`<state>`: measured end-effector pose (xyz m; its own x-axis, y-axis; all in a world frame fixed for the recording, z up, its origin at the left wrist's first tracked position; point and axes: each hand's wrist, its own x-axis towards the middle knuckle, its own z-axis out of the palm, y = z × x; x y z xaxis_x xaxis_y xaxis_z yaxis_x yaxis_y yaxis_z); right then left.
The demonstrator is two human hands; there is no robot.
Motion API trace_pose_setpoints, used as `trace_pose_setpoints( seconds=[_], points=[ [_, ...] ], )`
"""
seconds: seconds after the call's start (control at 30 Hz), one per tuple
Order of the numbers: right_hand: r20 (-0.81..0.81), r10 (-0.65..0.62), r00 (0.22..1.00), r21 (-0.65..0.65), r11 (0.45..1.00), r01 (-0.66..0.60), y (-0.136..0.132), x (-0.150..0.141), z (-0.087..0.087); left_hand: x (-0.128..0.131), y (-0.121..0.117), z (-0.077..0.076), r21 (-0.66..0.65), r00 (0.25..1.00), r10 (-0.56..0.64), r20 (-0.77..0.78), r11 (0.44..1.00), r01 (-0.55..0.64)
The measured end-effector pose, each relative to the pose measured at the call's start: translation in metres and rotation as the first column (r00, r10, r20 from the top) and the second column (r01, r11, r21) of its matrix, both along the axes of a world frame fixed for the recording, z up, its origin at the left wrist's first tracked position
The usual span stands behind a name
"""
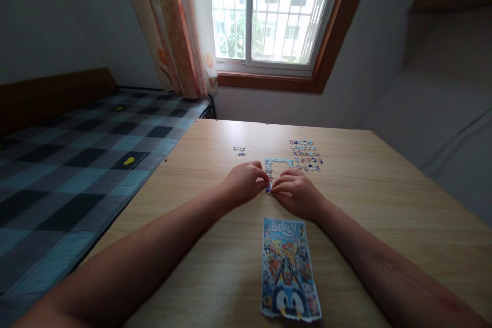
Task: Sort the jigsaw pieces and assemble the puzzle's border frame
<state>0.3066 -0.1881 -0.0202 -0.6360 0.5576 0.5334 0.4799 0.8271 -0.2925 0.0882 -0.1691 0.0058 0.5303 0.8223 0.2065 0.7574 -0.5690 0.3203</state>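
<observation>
A partly joined jigsaw puzzle border [268, 169] lies on the table, with a left side and a top edge of small colourful pieces. My left hand [246, 182] is closed, its fingertips pinching at the outer side of the border's lower left end. From the other side my right hand [298, 192] meets it, thumb and fingers closed on the same puzzle pieces. The fingertips partly hide the pieces there. Nearer to me lies a printed picture sheet [290, 271] reading "BLUEY", with a torn-looking lower edge.
Rows of loose puzzle pieces [307, 154] lie right of the border. A few more pieces [240, 150] are at its left. The wooden table [215, 287] adjoins a bed with a checked cover [126, 128]. Beyond are a curtain [172, 25] and a barred window [280, 15].
</observation>
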Motion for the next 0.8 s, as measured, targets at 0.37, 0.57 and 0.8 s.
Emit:
trace_pose_setpoints(
  seconds=[0.37,0.57,0.8],
  points=[
    [-0.029,-0.022,0.999,0.036,0.999,0.023,-0.001,0.000,0.002,0.000,-0.001,0.002,-0.004,1.000,-0.004,0.003,1.000,0.004],
    [-0.112,-0.148,0.983,0.105,0.982,0.159,0.000,0.001,0.002,0.000,0.000,0.000,0.010,1.000,-0.013,0.004,1.000,0.013],
    [-0.223,-0.307,0.925,0.181,0.920,0.349,0.009,0.017,0.009,-0.002,0.001,-0.002,0.030,0.997,-0.058,0.059,0.998,0.057]
  ],
)
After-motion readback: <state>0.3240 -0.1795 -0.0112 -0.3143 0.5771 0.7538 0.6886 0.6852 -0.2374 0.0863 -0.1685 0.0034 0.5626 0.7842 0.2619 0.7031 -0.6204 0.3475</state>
